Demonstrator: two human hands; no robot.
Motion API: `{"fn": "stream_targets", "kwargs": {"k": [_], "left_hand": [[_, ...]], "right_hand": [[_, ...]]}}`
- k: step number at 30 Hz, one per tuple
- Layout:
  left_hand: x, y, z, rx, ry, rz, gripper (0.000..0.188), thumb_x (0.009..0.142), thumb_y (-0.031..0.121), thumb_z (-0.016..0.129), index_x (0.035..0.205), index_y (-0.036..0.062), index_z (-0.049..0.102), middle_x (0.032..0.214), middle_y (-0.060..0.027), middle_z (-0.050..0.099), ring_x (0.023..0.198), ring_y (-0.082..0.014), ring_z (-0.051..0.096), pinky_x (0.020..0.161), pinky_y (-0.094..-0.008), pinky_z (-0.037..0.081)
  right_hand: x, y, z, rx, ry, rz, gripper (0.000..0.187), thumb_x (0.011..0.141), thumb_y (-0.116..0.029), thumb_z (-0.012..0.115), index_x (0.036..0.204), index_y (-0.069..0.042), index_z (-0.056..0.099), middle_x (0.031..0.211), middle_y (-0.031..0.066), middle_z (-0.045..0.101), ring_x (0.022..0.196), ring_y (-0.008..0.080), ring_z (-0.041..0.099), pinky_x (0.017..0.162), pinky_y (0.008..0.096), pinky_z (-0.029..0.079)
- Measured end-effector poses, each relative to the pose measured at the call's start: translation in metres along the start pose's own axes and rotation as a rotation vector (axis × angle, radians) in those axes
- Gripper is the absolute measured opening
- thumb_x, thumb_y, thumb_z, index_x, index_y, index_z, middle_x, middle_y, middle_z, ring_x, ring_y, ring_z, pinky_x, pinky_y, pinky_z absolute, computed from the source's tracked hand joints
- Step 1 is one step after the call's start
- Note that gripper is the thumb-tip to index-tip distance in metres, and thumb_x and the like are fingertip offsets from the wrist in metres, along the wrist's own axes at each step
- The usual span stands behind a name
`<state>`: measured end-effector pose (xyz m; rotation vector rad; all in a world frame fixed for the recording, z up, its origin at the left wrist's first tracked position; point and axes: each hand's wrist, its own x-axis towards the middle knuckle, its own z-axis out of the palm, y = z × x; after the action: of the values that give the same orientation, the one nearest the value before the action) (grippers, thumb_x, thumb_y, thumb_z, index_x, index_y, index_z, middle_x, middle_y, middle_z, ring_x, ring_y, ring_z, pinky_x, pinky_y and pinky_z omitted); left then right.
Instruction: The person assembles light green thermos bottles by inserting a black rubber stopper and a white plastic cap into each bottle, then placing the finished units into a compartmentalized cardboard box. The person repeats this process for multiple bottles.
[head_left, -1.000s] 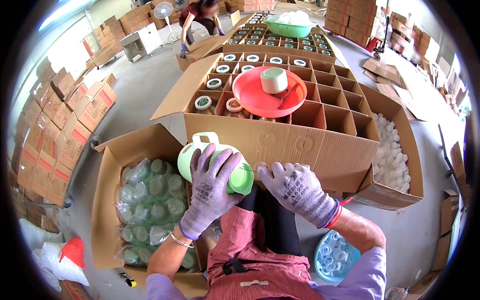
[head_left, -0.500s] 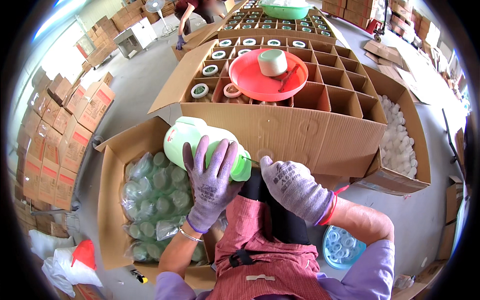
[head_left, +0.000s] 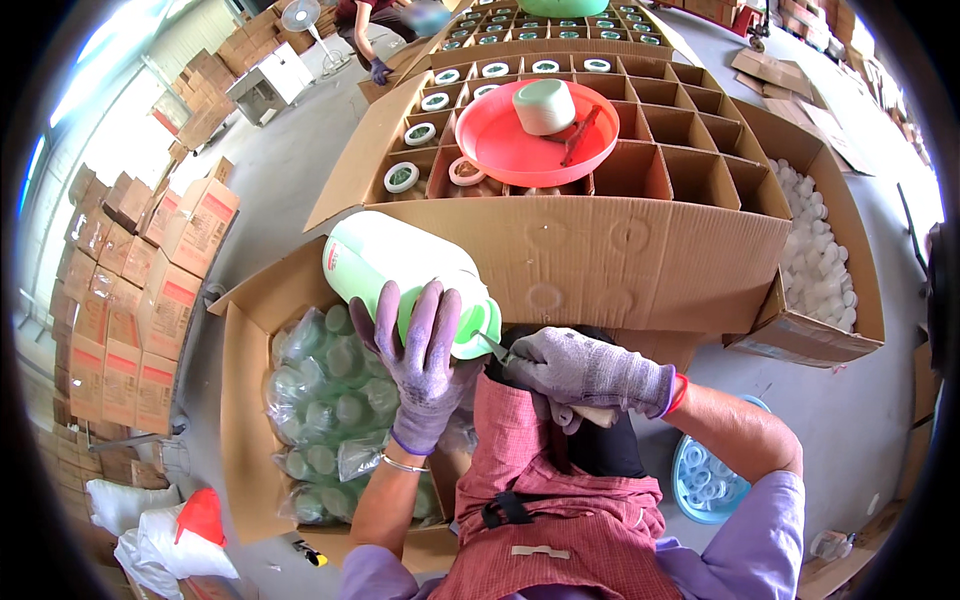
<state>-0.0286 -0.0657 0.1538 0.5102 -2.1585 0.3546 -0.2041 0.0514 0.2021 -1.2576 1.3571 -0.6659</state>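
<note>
Since a second ago the jug (head_left: 405, 265) has tipped further over and swung out to my left, so now it's lying nearly flat instead of standing up in front of me. It's a pale green plastic jug and its long axis runs diagonally: base up and away to my left, mouth end down toward my lap, right above the edge of the open carton of wrapped bottles (head_left: 335, 400).

My left hand (head_left: 420, 365) is spread wide, fingers fanned over the mouth end, propping it from below. My right hand (head_left: 585, 370) is curled shut around a small tool (head_left: 492, 347) with a thin metal tip, and that tip sits right at the jug's rim. It's probably a little knife or pick, but it's too small to tell for sure. So the jug sits up-left of both hands, with the right one just beside its mouth.

Behind it is the big divided carton (head_left: 640, 250) with a red bowl (head_left: 545, 145) resting on top.
</note>
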Motion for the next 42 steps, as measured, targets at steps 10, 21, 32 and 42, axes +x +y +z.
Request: {"fn": "stream_targets", "kwargs": {"k": [10,21,32,42], "left_hand": [[-0.004,-0.008,0.001,-0.148,0.113,-0.083,0.065,0.087,0.049,0.065,0.133,0.0056,0.051,0.137,-0.0109,0.049,0.135,-0.0419,0.036,0.114,-0.0633,0.019],[-0.006,-0.002,0.003,-0.043,0.280,-0.157,0.089,0.071,0.031,0.087,0.142,0.0050,0.041,0.141,-0.0110,0.045,0.135,-0.0424,0.037,0.110,-0.0566,0.034],[0.004,0.016,-0.007,-0.155,0.313,-0.333,0.083,0.072,0.030,0.085,0.140,0.0026,0.044,0.139,-0.0123,0.046,0.133,-0.0400,0.039,0.108,-0.0521,0.038],[0.007,-0.010,-0.002,-0.145,0.274,-0.403,0.084,0.068,0.034,0.086,0.136,0.0015,0.049,0.138,-0.0131,0.048,0.134,-0.0393,0.038,0.110,-0.0548,0.032]], "right_hand": [[0.002,-0.006,0.032,0.791,-0.244,-0.046,0.034,0.103,-0.031,0.045,0.107,0.001,0.057,0.069,0.0055,0.059,0.045,0.0113,0.054,0.043,0.0273,0.051],[0.020,-0.013,0.092,1.540,-0.420,-0.204,0.037,0.107,-0.036,0.039,0.114,-0.005,0.057,0.064,-0.0020,0.048,0.041,0.0006,0.040,0.039,0.0198,0.040],[0.035,-0.040,0.130,2.265,-0.762,-0.555,0.030,0.109,-0.033,0.031,0.121,-0.010,0.047,0.069,-0.0017,0.045,0.047,0.0066,0.043,0.045,0.0214,0.039],[-0.008,-0.027,0.071,0.921,-0.028,-0.251,0.031,0.105,-0.026,0.044,0.106,0.004,0.052,0.072,0.0086,0.063,0.052,0.0159,0.063,0.050,0.0265,0.052]]}}
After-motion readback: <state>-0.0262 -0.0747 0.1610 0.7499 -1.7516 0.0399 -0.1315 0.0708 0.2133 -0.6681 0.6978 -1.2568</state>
